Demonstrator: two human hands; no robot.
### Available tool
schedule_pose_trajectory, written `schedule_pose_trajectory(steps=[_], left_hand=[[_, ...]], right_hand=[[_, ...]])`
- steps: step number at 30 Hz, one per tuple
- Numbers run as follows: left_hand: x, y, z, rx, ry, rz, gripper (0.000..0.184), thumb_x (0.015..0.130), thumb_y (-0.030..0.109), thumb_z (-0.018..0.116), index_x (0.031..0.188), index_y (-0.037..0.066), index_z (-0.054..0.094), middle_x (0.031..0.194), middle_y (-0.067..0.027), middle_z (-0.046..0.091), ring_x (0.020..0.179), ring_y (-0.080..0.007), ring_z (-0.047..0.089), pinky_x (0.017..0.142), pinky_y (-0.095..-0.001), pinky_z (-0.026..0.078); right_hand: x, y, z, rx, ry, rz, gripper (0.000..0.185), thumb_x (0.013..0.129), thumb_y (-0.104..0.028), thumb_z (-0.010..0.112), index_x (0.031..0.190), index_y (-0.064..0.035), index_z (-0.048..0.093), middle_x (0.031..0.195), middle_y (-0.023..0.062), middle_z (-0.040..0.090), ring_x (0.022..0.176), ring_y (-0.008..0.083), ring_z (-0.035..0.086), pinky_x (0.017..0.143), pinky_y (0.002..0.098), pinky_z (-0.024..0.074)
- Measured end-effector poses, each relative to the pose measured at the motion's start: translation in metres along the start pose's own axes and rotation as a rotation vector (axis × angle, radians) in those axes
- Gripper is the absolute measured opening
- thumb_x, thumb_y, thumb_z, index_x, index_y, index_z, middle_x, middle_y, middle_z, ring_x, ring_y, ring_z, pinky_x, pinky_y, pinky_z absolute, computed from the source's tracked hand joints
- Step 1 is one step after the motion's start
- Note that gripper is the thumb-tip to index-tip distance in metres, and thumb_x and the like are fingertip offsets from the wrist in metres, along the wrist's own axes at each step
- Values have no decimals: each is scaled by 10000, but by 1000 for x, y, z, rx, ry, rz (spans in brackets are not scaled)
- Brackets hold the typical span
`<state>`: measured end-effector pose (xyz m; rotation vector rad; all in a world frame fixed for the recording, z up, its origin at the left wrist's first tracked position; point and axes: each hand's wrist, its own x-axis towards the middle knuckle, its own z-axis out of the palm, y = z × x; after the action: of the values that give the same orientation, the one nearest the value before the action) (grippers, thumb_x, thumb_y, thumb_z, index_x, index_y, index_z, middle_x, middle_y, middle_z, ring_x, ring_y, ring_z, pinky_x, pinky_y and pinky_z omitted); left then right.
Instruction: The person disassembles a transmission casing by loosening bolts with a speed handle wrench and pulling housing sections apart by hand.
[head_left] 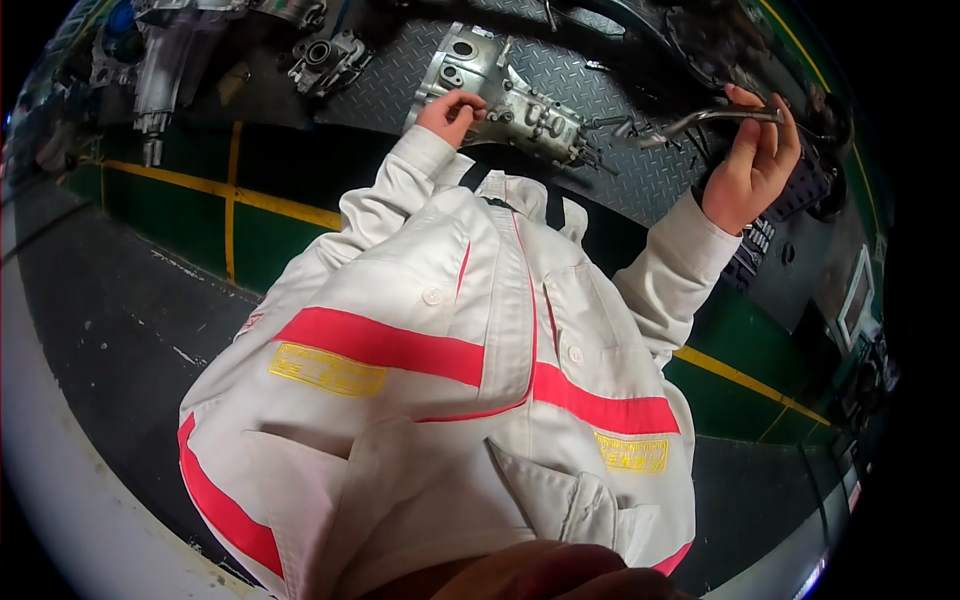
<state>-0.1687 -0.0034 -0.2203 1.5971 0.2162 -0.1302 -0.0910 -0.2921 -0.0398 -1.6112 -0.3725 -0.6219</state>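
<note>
Plainly, in the head view, a silver metal casing [543, 122] lies on the treadplate bench [585, 75] ahead of me, and I place everything by it. My left hand [452, 115] is at the casing's left part, on the side nearest me, with its thumb and fingers curled in; I cannot tell whether they pinch something small or only rest against the metal. My right hand [750, 170] is out to the right of the casing, fingers closed around 1 bent, shiny rod [705, 115]. The rod's thin end slants down toward the casing's right end, near it. Left of the casing sits a smaller metal part [325, 65], and farther left 1 long metal housing [160, 80] with a narrow end toward me. Beyond my right hand, right of the casing, is a dark tray [800, 192]. On the casing's near side are my white jacket [510, 285] with its red bands and 2 yellow patches, and green floor [165, 215] with yellow lines.
</note>
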Motion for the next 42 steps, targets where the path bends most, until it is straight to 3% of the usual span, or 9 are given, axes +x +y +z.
schedule_pose_trajectory(steps=[3, 9, 13, 17, 21, 24, 28, 37, 42], left_hand=[[0, 0, -6, 19, 39, -9, 189, 908, 41, 466, 1044, 29, 597, 928, -51, 649, 844, -97, 598, 726, -212, 472], [3, -4, -7, -42, 35, -7, 181, 910, 46, 469, 1038, 22, 595, 927, -58, 648, 839, -101, 598, 719, -211, 470], [5, -2, -6, -18, 35, -13, 180, 910, 44, 467, 1035, 20, 595, 926, -60, 648, 839, -105, 601, 714, -210, 470], [10, -3, -7, 2, 26, -17, 179, 910, 44, 467, 1033, 20, 595, 927, -62, 648, 839, -108, 604, 715, -216, 472], [10, -8, -7, -41, 21, -13, 179, 910, 44, 467, 1032, 17, 595, 930, -62, 649, 845, -109, 607, 719, -218, 475], [8, -9, -6, -58, 6, 20, 183, 909, 39, 465, 1037, 15, 594, 934, -63, 650, 846, -109, 609, 720, -218, 479], [5, -13, -4, -16, -11, 1, 188, 909, 37, 464, 1043, 13, 593, 937, -64, 651, 843, -109, 609, 720, -222, 483], [10, -14, 4, -21, -75, 17, 192, 912, 43, 459, 1046, 13, 593, 936, -60, 649, 837, -113, 607, 723, -229, 486], [5, -19, 2, -23, -57, 1, 190, 914, 51, 461, 1048, 14, 591, 945, -62, 646, 850, -111, 599, 731, -225, 479]], right_hand=[[5, 2, 4, -110, 150, 78, 300, 891, 59, 381, 1187, 25, 407, 989, 182, 625, 967, 227, 597, 897, 321, 443], [4, -1, 13, -271, 283, 113, 333, 859, -44, 588, 1167, 23, 480, 1037, 97, 551, 842, 135, 553, 760, 237, 451], [5, -6, 13, -309, 234, 122, 318, 829, -48, 662, 1123, 36, 575, 888, 53, 610, 741, 102, 555, 690, 223, 460], [-1, -21, 12, -186, 174, 107, 483, 798, 47, 651, 1245, 42, 467, 878, 123, 662, 796, 159, 632, 785, 252, 486], [-9, -20, -6, -9, -28, 72, 614, 846, 84, 541, 1367, 19, 223, 982, 239, 638, 951, 291, 636, 899, 383, 478], [-10, -17, -15, 16, 50, 80, 440, 897, 35, 471, 1294, 30, 283, 1111, 263, 579, 1028, 318, 598, 933, 399, 461], [1, 8, -27, -18, 133, 57, 493, 878, -7, 553, 1275, 36, 264, 1181, 239, 529, 1070, 290, 567, 912, 363, 473], [-3, -3, -17, 131, -112, 75, 237, 887, 10, 548, 1067, 4, 394, 1015, 215, 635, 993, 255, 615, 884, 333, 474], [2, 7, -48, -174, 262, 109, 166, 862, 0, 592, 1017, 42, 549, 990, 167, 646, 894, 205, 637, 853, 294, 486]])
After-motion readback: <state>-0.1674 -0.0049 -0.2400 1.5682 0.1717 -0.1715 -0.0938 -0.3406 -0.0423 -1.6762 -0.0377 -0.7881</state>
